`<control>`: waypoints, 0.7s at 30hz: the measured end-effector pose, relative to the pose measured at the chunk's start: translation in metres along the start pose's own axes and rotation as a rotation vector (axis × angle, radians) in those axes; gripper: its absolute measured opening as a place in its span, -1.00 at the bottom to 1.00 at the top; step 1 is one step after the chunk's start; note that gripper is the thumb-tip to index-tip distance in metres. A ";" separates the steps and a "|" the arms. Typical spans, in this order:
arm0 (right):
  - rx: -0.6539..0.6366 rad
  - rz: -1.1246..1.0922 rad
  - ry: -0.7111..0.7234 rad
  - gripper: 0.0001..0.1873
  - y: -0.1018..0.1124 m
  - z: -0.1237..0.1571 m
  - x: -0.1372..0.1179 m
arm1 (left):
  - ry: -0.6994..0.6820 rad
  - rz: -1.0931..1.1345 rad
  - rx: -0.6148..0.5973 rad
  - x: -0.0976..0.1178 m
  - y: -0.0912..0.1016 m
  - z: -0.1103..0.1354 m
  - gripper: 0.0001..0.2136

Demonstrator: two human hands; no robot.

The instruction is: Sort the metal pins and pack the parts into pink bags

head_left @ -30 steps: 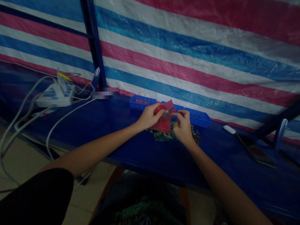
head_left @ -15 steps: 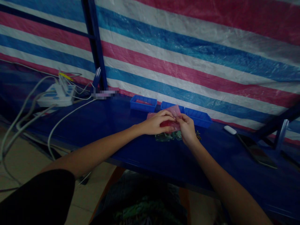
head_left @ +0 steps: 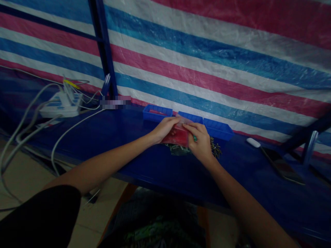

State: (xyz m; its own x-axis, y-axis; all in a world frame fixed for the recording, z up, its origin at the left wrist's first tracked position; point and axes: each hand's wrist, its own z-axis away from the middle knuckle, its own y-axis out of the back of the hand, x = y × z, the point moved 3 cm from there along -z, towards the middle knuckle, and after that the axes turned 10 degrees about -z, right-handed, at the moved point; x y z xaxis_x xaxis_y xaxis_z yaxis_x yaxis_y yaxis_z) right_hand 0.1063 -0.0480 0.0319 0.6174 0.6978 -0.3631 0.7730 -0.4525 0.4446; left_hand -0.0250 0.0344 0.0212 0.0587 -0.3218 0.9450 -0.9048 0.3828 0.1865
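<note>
Between my hands is a translucent red plastic bag (head_left: 178,137), held just above the blue table. My left hand (head_left: 165,129) grips its left upper side, fingers partly hidden behind it. On the bag's right upper edge, my right hand (head_left: 200,137) pinches with thumb and fingers; a small green bit shows beside that hand. Below the bag lies a clear bag of small pale pieces (head_left: 179,150), partly covered. A loose pile of brass-coloured screws (head_left: 216,148) rests just right of my right hand.
Three blue trays line the back: a left tray (head_left: 157,113) with red items, a middle tray (head_left: 190,116) and a right tray (head_left: 218,129). A phone (head_left: 281,165) and a white oblong item (head_left: 253,142) lie right. A power strip (head_left: 62,106) with cables stands left.
Both hands have shifted, the left turning more upright along the bag's side. The red bag now hangs flatter and more spread between them, and more of the screw pile shows.
</note>
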 end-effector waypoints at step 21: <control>0.200 -0.630 -0.637 -0.81 -0.006 0.003 0.031 | -0.743 -0.834 -0.103 0.015 -0.006 0.019 -0.66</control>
State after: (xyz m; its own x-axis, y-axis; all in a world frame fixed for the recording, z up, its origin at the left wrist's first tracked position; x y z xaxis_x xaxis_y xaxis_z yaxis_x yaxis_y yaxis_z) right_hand 0.1211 -0.0251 0.0157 -0.0090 0.4372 -0.8993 0.9682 -0.2210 -0.1171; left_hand -0.0272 0.0107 0.0291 0.3325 -0.9348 0.1250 -0.6584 -0.1352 0.7404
